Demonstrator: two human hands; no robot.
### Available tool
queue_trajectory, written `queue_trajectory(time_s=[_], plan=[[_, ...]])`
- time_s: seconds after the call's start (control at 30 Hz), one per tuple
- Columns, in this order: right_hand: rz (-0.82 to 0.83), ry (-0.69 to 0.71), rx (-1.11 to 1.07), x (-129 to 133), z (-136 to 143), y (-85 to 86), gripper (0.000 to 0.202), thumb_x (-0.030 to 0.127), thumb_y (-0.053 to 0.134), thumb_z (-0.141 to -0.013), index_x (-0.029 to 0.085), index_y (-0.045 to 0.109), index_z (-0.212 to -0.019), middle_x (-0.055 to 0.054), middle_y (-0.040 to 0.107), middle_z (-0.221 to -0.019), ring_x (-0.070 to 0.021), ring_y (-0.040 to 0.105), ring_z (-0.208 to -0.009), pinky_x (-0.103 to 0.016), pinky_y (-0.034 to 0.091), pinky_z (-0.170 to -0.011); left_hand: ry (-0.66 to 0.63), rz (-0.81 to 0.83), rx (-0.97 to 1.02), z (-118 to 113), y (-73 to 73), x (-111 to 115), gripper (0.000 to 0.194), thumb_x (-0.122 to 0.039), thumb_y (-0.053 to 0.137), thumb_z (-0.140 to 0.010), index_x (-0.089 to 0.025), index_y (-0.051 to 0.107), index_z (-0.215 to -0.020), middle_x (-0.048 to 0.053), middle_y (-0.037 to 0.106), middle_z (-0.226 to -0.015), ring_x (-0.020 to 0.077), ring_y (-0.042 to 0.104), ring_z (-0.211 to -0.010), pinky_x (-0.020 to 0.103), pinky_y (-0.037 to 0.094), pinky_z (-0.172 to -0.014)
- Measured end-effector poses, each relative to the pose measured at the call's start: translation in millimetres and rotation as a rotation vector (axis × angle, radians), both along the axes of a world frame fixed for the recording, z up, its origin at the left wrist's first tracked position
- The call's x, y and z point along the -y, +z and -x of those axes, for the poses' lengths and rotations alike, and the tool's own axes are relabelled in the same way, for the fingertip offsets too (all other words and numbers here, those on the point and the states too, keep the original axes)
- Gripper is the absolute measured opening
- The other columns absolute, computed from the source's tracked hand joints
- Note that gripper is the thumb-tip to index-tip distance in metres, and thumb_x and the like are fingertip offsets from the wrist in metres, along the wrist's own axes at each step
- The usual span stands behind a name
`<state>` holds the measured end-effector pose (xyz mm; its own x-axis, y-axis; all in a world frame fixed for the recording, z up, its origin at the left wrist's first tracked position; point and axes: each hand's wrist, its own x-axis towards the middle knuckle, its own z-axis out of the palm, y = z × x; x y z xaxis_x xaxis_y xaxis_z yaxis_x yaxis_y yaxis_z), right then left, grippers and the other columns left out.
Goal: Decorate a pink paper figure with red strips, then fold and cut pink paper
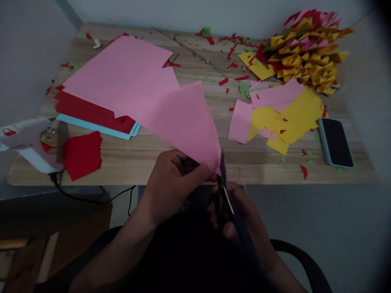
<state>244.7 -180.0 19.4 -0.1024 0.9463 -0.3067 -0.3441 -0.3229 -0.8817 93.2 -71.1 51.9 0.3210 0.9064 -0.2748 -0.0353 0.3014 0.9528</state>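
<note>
My left hand (174, 179) pinches the near corner of a pink paper sheet (186, 122), thumb on top and fingers underneath. The sheet is lifted over the table's front edge. In my right hand (244, 215) is a pair of dark-handled scissors (227, 199), held below the paper's tip. Their blades point upward and meet the sheet's right edge close to my left thumb. Behind the held sheet lies a stack of pink paper (122, 73), with red sheets (91, 109) and light blue sheets (97, 126) under it.
A glue gun (33, 142) with a cable lies at the left edge, beside a red paper piece (82, 155). Pink and yellow paper pieces (293, 116) lie at right, near a phone (336, 142). A folded-paper construction (308, 53) stands behind them. Red and green scraps litter the table (183, 171).
</note>
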Motion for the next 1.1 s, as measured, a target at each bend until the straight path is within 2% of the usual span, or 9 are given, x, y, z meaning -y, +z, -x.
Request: queue_trajectory(time_s=[0.3,0.5,0.63,1.1], plan=[[0.026,0.007,0.000,-1.6,0.1,-1.0,0.047,0.057,0.081,-0.077,0.031,0.061,-0.110,0.002,0.063,-0.086,-0.0080,0.055,-0.065,-0.018,0.048,-0.058,0.016,0.013,0.028,-0.2,-1.8,-1.4,0.014,-0.028,0.076,-0.084,-0.017,0.076,-0.075,0.000,0.077,-0.068,0.0125,0.073,-0.062,0.017,0.059,-0.060],[-0.024,-0.013,0.091,0.1,0.8,1.5,0.050,0.062,0.074,-0.081,0.032,0.060,-0.119,-0.002,0.061,-0.098,-0.0142,0.057,-0.081,-0.024,0.052,-0.070,-0.050,0.007,-0.019,-3.3,1.2,2.5,0.020,-0.032,0.075,-0.084,-0.017,0.074,-0.071,0.001,0.075,-0.065,0.0136,0.071,-0.057,0.020,0.057,-0.055],[-0.053,0.006,0.103,-0.5,0.4,2.9,0.049,0.063,0.071,-0.083,0.032,0.060,-0.119,-0.002,0.061,-0.095,-0.0149,0.054,-0.077,-0.027,0.051,-0.068,-0.050,-0.032,-0.053,-3.0,3.4,6.3,0.024,-0.034,0.073,-0.086,-0.018,0.072,-0.069,0.001,0.074,-0.064,0.0142,0.070,-0.055,0.022,0.056,-0.053],[-0.017,0.012,0.047,-2.3,2.1,5.7,0.049,0.062,0.074,-0.081,0.031,0.059,-0.115,0.001,0.061,-0.088,-0.0115,0.054,-0.070,-0.023,0.049,-0.063,-0.065,0.005,-0.025,-0.2,4.3,6.2,0.018,-0.023,0.072,-0.085,-0.018,0.073,-0.068,0.000,0.074,-0.064,0.0128,0.069,-0.055,0.019,0.054,-0.052]])
